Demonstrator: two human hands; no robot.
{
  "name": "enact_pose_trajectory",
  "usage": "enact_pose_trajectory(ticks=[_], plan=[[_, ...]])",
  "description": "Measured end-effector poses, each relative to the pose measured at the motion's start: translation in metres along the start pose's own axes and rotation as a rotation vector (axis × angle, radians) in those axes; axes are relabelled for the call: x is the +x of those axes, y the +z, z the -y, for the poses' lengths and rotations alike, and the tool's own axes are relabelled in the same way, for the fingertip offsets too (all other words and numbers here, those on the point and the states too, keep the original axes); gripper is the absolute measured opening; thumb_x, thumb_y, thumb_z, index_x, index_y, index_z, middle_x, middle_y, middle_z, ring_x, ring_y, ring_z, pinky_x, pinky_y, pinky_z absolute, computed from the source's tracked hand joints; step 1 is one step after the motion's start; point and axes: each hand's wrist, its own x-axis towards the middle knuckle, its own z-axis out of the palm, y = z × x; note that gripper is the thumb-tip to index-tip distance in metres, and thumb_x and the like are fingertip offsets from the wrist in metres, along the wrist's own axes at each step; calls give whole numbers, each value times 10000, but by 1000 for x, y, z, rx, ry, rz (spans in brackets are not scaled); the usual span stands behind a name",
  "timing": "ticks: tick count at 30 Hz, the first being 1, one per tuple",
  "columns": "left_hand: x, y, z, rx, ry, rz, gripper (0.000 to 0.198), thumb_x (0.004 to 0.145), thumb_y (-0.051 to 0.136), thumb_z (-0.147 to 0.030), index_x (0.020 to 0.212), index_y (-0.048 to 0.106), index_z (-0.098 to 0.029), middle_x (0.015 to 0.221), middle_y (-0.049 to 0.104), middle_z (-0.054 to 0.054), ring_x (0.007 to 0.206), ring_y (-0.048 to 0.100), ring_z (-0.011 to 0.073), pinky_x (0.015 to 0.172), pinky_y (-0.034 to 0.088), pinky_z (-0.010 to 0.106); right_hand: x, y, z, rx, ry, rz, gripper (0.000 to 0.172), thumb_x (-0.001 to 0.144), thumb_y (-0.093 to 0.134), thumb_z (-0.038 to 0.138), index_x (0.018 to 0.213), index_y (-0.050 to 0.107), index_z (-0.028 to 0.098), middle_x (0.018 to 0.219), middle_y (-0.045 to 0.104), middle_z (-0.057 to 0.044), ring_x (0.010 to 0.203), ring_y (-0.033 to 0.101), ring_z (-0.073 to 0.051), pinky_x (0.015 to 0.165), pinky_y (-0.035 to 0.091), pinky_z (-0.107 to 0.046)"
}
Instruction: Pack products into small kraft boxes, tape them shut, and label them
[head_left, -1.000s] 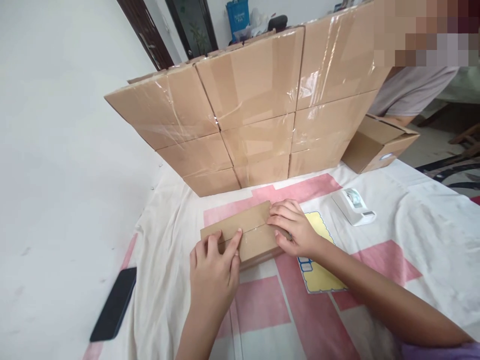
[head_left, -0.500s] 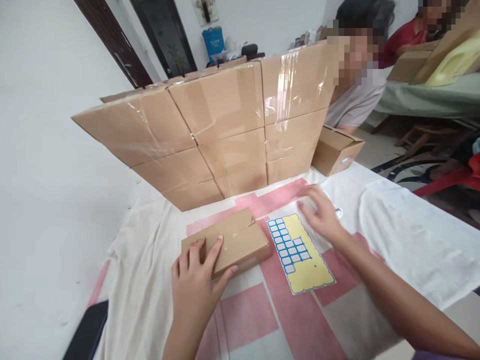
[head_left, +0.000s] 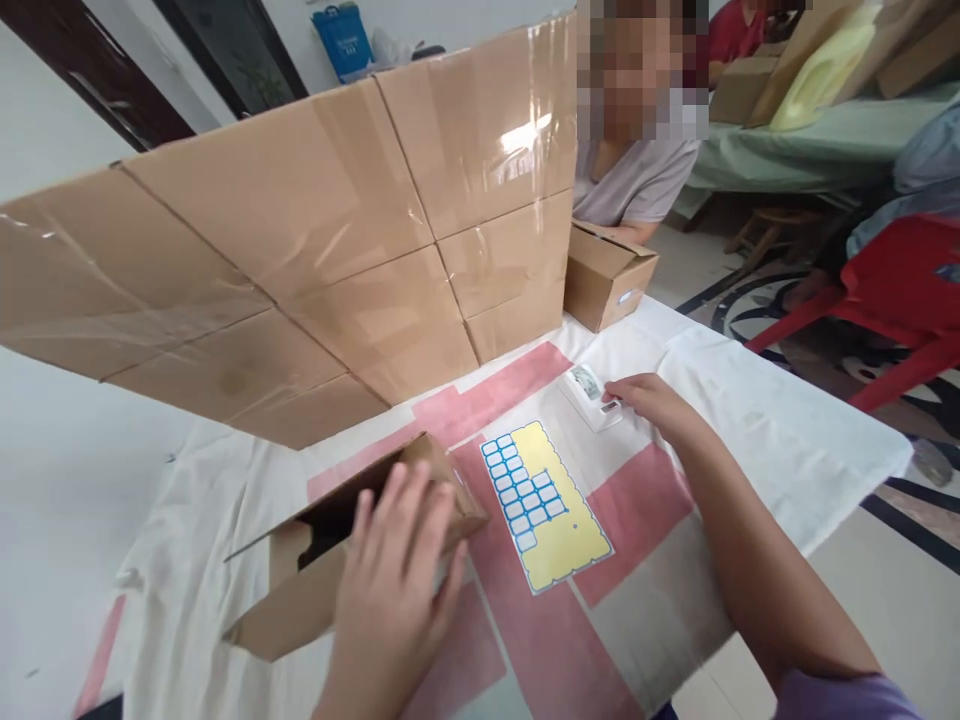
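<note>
My left hand (head_left: 396,560) has its fingers stretched out over the near side of a small cardboard box (head_left: 300,600). The box's flaps stand open and its inside looks dark; whether my fingertips touch it I cannot tell. My right hand (head_left: 652,402) is closed, thumb and fingers pinching the right edge of a small white device (head_left: 592,400) with a picture-like panel on top. The device rests on the cloth. Between my hands lies a yellow printed sheet (head_left: 574,530) with blue-outlined squares.
A taped wall of cardboard boxes (head_left: 337,220) stands across the table's far side. Another open box (head_left: 607,270) is at its right end, with a person (head_left: 637,180) behind it. A red chair (head_left: 900,290) stands beyond the white cloth (head_left: 750,420) on the right.
The small box was closed under my left hand and now stands open, its lid raised. My right hand has gone from hovering, blurred, to gripping the white device. My view has shifted right.
</note>
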Motion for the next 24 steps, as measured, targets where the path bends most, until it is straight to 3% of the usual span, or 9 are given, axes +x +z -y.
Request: enact_pose_trajectory(ticks=[2,3,5,7,8,10,13,17,24], plan=[[27,21,-32,-182,166,-88,617,852,666,-199,1438,494,-278,1419,611,89,1392,504,291,1226,293,525,0,1,0,10,15,33,243,730,688,381,716,733,142,664,653,-59,616,529,-161,559,373,-283],[42,35,-47,-292,191,-43,648,858,662,-193,1462,453,-298,1447,588,77,1424,473,272,1225,314,513,1,2,0,13,16,41,228,717,699,370,699,723,143,650,643,-51,608,525,-157,557,371,-280],[76,72,-70,-457,45,72,752,863,667,-232,1531,329,-305,1599,412,104,1528,311,304,1210,337,549,4,4,-2,20,21,51,201,697,709,345,663,700,147,615,619,-35,583,512,-147,550,365,-275],[110,115,-82,-598,-125,247,1004,801,759,-305,1596,147,-287,1699,162,146,1577,123,363,1205,328,593,6,7,-3,31,20,55,188,695,698,328,633,673,152,580,591,-22,561,497,-140,542,358,-274],[125,137,-84,-655,-200,292,1145,732,825,-346,1603,86,-269,1702,110,178,1577,85,390,1209,303,616,7,9,-4,36,13,53,183,698,688,318,620,659,155,570,581,-17,560,495,-140,542,357,-274],[148,178,-87,-734,-272,354,1275,628,892,-364,1596,70,-247,1689,119,212,1571,88,414,1214,270,631,8,11,-5,46,-12,41,179,707,662,301,598,632,162,565,569,-14,576,499,-142,553,361,-274],[159,220,-92,-790,-330,269,1153,621,869,-337,1553,195,-255,1604,306,191,1518,285,376,1185,352,559,8,12,-7,53,-54,19,192,724,630,289,577,599,169,570,555,-13,604,507,-149,584,375,-277],[150,236,-99,-790,-359,152,1048,628,841,-363,1500,270,-256,1496,410,154,1429,401,339,1146,412,507,3,10,-4,64,-96,-30,147,711,615,263,597,589,173,628,579,-23,670,543,-166,637,394,-283],[147,235,-98,-772,-358,156,1056,630,843,-385,1503,268,-237,1523,400,159,1442,384,346,1166,399,499,-14,-2,10,13,-134,-37,209,766,581,326,619,536,184,661,536,-12,663,482,-150,621,360,-288]])
